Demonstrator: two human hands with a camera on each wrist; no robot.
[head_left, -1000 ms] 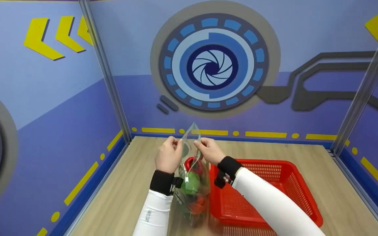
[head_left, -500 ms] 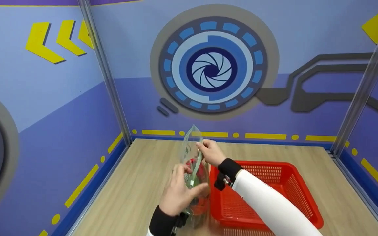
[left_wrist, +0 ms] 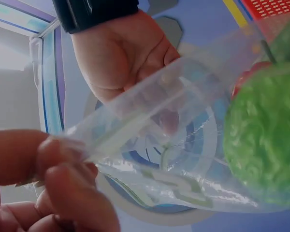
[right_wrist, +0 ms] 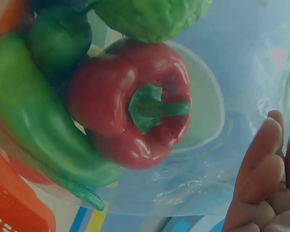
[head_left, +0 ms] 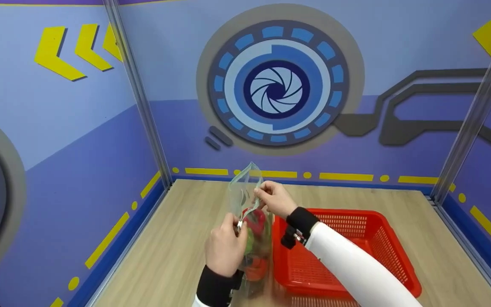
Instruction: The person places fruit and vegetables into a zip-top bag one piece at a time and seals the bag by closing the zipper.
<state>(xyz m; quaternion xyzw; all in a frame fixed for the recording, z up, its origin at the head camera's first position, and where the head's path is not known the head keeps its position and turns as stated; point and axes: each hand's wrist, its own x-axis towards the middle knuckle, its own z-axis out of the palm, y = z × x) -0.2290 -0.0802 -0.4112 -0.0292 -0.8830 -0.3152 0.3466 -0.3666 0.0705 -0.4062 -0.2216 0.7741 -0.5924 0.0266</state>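
A clear zip bag (head_left: pixel 239 187) stands upright on the table, its mouth spread at the top. My left hand (head_left: pixel 224 249) pinches the bag's near top corner by a small white slider (head_left: pixel 240 224). At the right edge of the mouth, my right hand (head_left: pixel 276 198) pinches the plastic. Inside lie a red bell pepper (right_wrist: pixel 106 94) with a green stem, a long green pepper (right_wrist: pixel 36 111) and a bumpy green ball-shaped vegetable (left_wrist: pixel 266 130). A dark green round piece (right_wrist: pixel 58 41) lies beside them. An orange-red item (head_left: pixel 255 269) sits low in the bag, partly hidden.
A red slotted basket (head_left: pixel 392 251) stands on the table right of the bag, under my right forearm. Wooden tabletop (head_left: pixel 177 238) extends to the left. Decorated panels (head_left: pixel 177 128) with metal corner posts (head_left: pixel 137 89) enclose the back and sides.
My left hand has let go of the bag's upper left edge, come down toward me with fingers spread, then pinched the near corner. The right hand keeps its grip almost in place.
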